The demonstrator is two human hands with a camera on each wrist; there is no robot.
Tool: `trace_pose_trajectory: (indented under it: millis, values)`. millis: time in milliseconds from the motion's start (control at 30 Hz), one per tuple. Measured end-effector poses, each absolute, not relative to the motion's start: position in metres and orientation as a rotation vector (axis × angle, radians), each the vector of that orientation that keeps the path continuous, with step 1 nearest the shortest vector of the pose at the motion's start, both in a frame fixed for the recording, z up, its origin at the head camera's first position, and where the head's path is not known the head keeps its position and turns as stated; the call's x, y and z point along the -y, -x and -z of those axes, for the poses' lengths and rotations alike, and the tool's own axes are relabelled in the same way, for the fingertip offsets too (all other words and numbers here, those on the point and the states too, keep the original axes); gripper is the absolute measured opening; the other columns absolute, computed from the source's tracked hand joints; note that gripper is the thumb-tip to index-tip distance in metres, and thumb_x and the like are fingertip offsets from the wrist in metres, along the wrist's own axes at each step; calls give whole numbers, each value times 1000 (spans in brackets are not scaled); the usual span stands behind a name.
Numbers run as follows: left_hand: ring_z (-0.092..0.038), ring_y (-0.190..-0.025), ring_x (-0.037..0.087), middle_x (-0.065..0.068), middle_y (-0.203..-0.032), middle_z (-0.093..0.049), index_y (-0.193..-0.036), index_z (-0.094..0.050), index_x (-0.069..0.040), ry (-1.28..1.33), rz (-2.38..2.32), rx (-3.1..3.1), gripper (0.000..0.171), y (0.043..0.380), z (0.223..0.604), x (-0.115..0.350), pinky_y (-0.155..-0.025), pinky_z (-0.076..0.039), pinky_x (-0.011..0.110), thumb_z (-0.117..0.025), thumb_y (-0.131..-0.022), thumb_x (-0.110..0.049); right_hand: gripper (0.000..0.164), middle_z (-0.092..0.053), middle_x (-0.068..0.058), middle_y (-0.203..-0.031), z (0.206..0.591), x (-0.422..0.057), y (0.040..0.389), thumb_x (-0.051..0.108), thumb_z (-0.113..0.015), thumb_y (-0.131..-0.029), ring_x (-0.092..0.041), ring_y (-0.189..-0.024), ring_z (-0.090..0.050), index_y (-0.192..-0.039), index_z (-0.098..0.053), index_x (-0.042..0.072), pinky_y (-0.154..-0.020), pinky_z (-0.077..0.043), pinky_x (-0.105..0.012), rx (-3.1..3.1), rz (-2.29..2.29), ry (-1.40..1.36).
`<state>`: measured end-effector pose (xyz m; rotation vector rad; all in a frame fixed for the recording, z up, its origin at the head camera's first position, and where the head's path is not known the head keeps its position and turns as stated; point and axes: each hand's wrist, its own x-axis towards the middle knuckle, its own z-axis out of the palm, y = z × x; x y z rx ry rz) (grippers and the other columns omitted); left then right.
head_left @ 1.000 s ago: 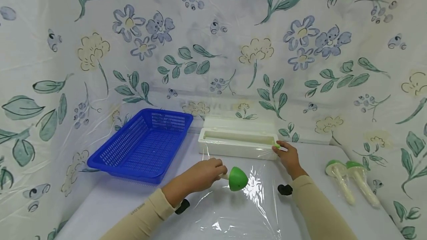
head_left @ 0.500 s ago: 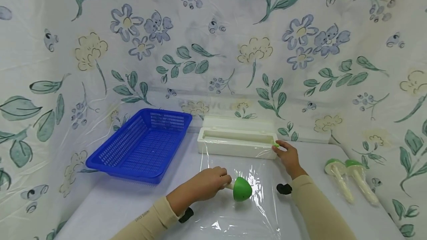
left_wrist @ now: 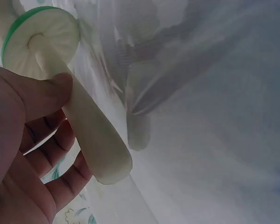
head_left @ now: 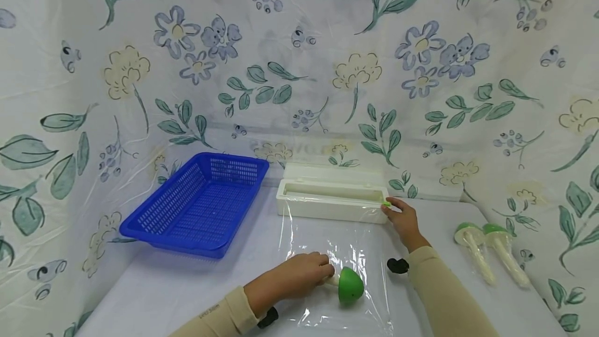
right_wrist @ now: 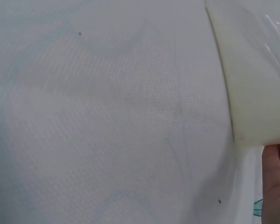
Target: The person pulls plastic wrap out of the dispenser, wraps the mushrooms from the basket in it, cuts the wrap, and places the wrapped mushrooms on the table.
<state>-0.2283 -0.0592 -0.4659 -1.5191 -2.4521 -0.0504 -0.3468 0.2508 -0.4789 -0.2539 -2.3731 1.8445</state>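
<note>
Low over the sheet of cling film [head_left: 299, 238], my left hand [head_left: 301, 274] grips a mushroom [head_left: 351, 286] with a green cap and a pale stem. The left wrist view shows thumb and fingers round the mushroom's stem [left_wrist: 95, 135], its rounded end sticking out. A white cling film dispenser [head_left: 332, 209] stands at the back with its lid up, film drawn out toward me. My right hand [head_left: 404, 222] pinches its right front corner, by a small green tab [head_left: 386, 203]. In the right wrist view the fingers [right_wrist: 272, 168] touch the dispenser's end [right_wrist: 256, 93].
A blue perforated basket [head_left: 201, 207] sits at the left. Two mushrooms wrapped in film [head_left: 474, 254] lie at the right of the white table [head_left: 435, 285]. Floral cloth [head_left: 299, 66] hangs behind. A black piece [head_left: 398, 266] shows by my right wrist.
My left hand has moved toward me and to the right, lowering the mushroom closer to the film. The right hand has stayed at the dispenser's corner.
</note>
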Motion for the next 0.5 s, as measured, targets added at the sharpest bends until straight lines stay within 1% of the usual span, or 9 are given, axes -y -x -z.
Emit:
trace_pose_trajectory:
  millis: [200,267,367,500]
  values:
    - [-53,-77,6,-8,-89,-56,-97,-63,-18,1500,65,2453,2,227,473,62,-63,-43,17,-61,-95,-17,46,-37,-19,-149,480,-248,347,17,-64,-96,-35,-129,-44,-137,-50,2,-101,-41,-46,2377,-1833,231]
    - [-53,-77,5,-9,-89,-56,-97,-63,-18,1498,70,2448,3,228,474,62,-63,-43,16,-63,-94,-17,47,-36,-19,-149,480,-247,347,19,-63,-96,-36,-130,-42,-138,-49,2,-101,-41,-47,2389,-1813,242]
    - [-54,-78,4,-9,-89,-57,-97,-65,-18,1495,75,2450,9,229,475,64,-64,-44,17,-70,-89,-17,49,-37,-20,-149,480,-245,346,23,-61,-98,-38,-129,-43,-141,-46,3,-99,-41,-49,2440,-1735,238]
    - [-55,-78,4,-10,-90,-58,-99,-66,-19,1471,72,2508,16,227,472,67,-66,-45,18,-74,-85,-17,58,-33,-23,-150,477,-244,338,26,-55,-100,-41,-130,-41,-148,-32,2,-99,-40,-51,2547,-1615,210]
